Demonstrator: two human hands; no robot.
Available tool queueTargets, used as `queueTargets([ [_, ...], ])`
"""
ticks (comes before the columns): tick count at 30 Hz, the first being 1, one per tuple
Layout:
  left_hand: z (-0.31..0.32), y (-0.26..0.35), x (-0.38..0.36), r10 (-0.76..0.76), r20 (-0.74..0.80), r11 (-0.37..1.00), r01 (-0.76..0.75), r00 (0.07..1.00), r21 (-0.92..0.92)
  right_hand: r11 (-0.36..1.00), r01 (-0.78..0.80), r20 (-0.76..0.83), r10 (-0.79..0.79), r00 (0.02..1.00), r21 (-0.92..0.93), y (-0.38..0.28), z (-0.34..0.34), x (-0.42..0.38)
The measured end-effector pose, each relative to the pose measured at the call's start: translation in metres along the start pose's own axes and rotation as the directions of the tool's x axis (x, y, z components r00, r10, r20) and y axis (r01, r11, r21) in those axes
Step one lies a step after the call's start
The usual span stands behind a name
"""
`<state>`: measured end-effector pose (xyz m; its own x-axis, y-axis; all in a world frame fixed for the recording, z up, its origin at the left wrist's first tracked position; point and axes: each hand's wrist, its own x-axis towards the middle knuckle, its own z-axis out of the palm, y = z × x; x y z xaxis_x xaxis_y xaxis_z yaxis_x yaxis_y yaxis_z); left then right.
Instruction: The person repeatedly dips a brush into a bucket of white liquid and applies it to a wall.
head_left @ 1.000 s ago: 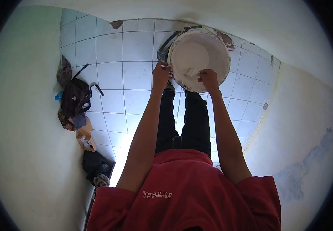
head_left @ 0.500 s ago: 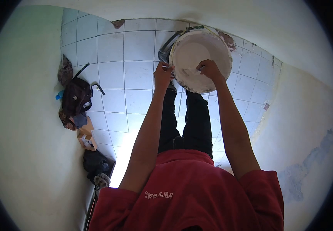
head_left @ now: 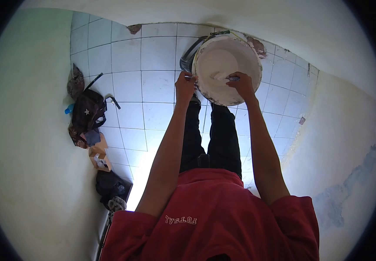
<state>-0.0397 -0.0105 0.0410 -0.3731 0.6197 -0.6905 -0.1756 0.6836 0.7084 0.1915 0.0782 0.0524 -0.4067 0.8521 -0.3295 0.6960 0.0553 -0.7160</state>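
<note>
A large round bucket (head_left: 252,54) with a smeared, crusted rim stands on the floor before me, holding a pale, whitish mass (head_left: 220,61). Over its right half, my right hand (head_left: 243,86) is closed on a small grey tool, whose far end points left over the pale mass; its exact kind is too small to tell. My left hand (head_left: 185,87) is at the bucket's left rim, fingers pinched together. Something small and whitish shows between them, but I cannot make out what it is.
A dark curved object (head_left: 188,58) lies against the bucket's far left side. Along the left wall are a black backpack (head_left: 83,111), a cardboard box (head_left: 101,158) and a black bag (head_left: 108,185). White tiles (head_left: 157,52) cover the floor, and walls stand close ahead and right.
My right hand has turned and shifted slightly to the right and nearer, so more of the grey tool shows. A pale streak on the mass looks different. My left hand stays at the rim.
</note>
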Motion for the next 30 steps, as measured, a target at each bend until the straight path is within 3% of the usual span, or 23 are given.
queueTargets([
  [1, 0.0, 0.001, 0.0, 0.003, -0.001, 1.0, -0.003, 1.0, 0.001, 0.955, -0.132, -0.001, 0.137, 0.991, 0.266, -0.001, 0.005, -0.003],
  [2, 0.0, 0.002, 0.0, -0.004, 0.0, 1.0, 0.004, 1.0, 0.004, 0.822, -0.248, 0.036, 0.268, 0.963, 0.512, -0.002, 0.01, -0.005],
  [3, 0.0, 0.002, 0.0, -0.011, 0.0, 1.0, 0.011, 1.0, 0.008, 0.821, -0.246, 0.035, 0.267, 0.963, 0.515, -0.006, 0.013, -0.006],
  [5, 0.0, 0.001, 0.0, -0.004, 0.005, 1.0, 0.004, 1.0, 0.0, 0.692, -0.388, 0.053, 0.452, 0.89, 0.608, -0.013, 0.017, -0.008],
  [6, -0.001, 0.002, -0.001, 0.001, 0.01, 1.0, -0.001, 1.0, -0.011, 0.69, -0.388, 0.052, 0.453, 0.89, 0.611, -0.011, 0.018, -0.008],
  [8, -0.001, 0.004, -0.002, -0.002, 0.014, 1.0, 0.003, 1.0, -0.016, 0.448, -0.46, 0.125, 0.598, 0.792, 0.766, -0.007, 0.021, -0.007],
  [14, -0.001, 0.003, 0.001, -0.017, 0.029, 0.999, 0.018, 0.999, -0.027, 0.199, -0.471, 0.206, 0.708, 0.675, 0.86, -0.013, 0.024, -0.009],
  [18, -0.001, 0.001, 0.001, -0.022, 0.023, 0.998, 0.023, 0.999, -0.059, 0.202, -0.537, 0.263, 0.699, 0.665, 0.819, 0.0, 0.025, -0.005],
  [23, 0.001, 0.0, 0.001, -0.003, -0.001, 0.997, 0.003, 1.0, -0.077, 0.373, -0.648, 0.396, 0.559, 0.728, 0.665, 0.018, 0.012, 0.009],
  [24, 0.002, 0.0, 0.0, -0.002, -0.016, 0.995, 0.0, 1.0, -0.1, 0.373, -0.646, 0.396, 0.557, 0.73, 0.665, 0.046, 0.018, 0.018],
  [25, 0.001, 0.001, -0.001, 0.0, -0.016, 0.995, -0.001, 1.0, -0.099, 0.769, -0.42, 0.361, 0.263, 0.895, 0.482, 0.092, 0.034, 0.03],
  [26, 0.001, 0.003, -0.003, -0.003, -0.014, 0.994, 0.001, 1.0, -0.109, 0.968, -0.035, 0.408, -0.072, 0.91, 0.249, 0.117, 0.042, 0.037],
  [27, 0.001, 0.004, -0.003, -0.003, -0.011, 0.993, 0.002, 1.0, -0.118, 0.968, -0.032, 0.404, -0.074, 0.912, 0.249, 0.092, 0.032, 0.036],
  [28, 0.001, 0.004, -0.003, 0.003, -0.01, 0.993, -0.004, 1.0, -0.119, 0.876, -0.352, 0.419, 0.199, 0.886, 0.329, 0.039, 0.013, 0.034],
  [29, 0.0, 0.003, -0.003, 0.003, 0.008, 0.995, -0.002, 1.0, -0.104, 0.676, -0.623, 0.458, 0.444, 0.77, 0.393, 0.003, 0.0, 0.035],
  [30, -0.001, 0.002, -0.003, 0.001, 0.026, 0.996, 0.001, 1.0, -0.089, 0.677, -0.62, 0.455, 0.442, 0.773, 0.395, -0.003, -0.002, 0.038],
])
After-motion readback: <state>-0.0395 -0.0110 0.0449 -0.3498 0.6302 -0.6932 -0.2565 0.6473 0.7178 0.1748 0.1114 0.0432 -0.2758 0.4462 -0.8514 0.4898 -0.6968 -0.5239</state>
